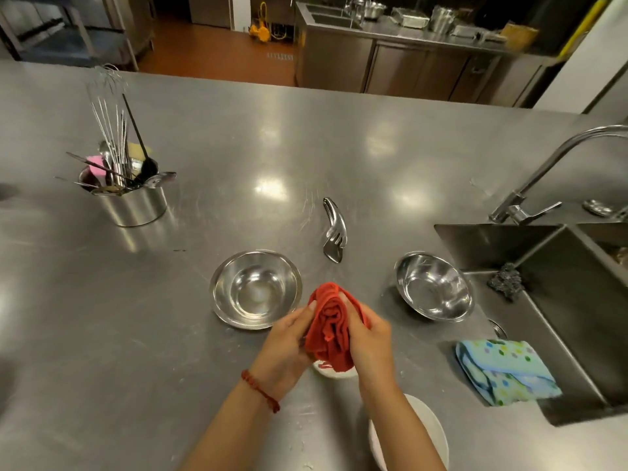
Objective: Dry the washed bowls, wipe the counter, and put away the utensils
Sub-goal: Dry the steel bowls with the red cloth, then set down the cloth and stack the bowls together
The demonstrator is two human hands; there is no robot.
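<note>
A bunched red cloth is held between both hands just above the steel counter. My left hand grips its left side and my right hand grips its right side. A small white bowl shows partly beneath the cloth. One empty steel bowl stands just left of the cloth, another steel bowl stands to the right near the sink. A slotted steel serving spoon lies on the counter beyond them. A steel pot at the left holds several utensils, with a whisk among them.
A sink basin with a curved tap fills the right side, a steel scourer on its rim. A blue patterned cloth lies by the sink's front edge. A white plate sits under my right forearm.
</note>
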